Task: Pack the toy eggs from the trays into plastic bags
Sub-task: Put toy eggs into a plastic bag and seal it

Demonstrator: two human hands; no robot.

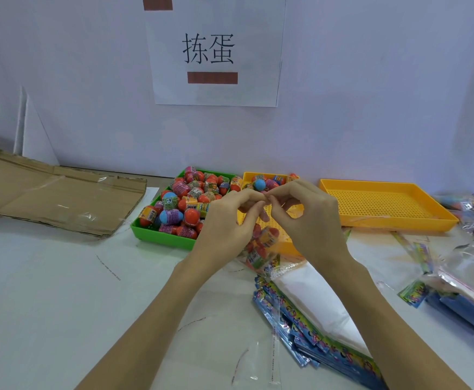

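Both hands meet above the middle of the table, just in front of the trays: the left hand (230,218) and the right hand (306,218) each pinch, with curled fingers, the top edge of a clear plastic bag (261,249) that hangs down between them with several wrapped toy eggs already inside. The bag's long axis runs from the fingertips down toward the person, its filled bottom resting at or just above the table, and its mouth sits right at the pinched fingertips, so the coming move, most likely closing or sealing that mouth, turns on the two hands working against each other at that one edge. Neither hand is clearly nearer; they touch at the bag top. Behind the left hand stands a green plastic tray (157,235) heaped with orange, blue and purple wrapped toy eggs (185,204), close to the table's far edge; directly behind the hands a yellow perforated tray (247,177) holds only a few eggs; toward the far right lies another yellow perforated tray (385,204), which looks empty. A stack of flat blue printed bags (314,333) lies near the front edge beneath the right forearm, more clear bags (466,277) sit at the right edge, and flattened brown cardboard (55,195) covers the far left corner. Nothing stands between the hands and the bag mouth.
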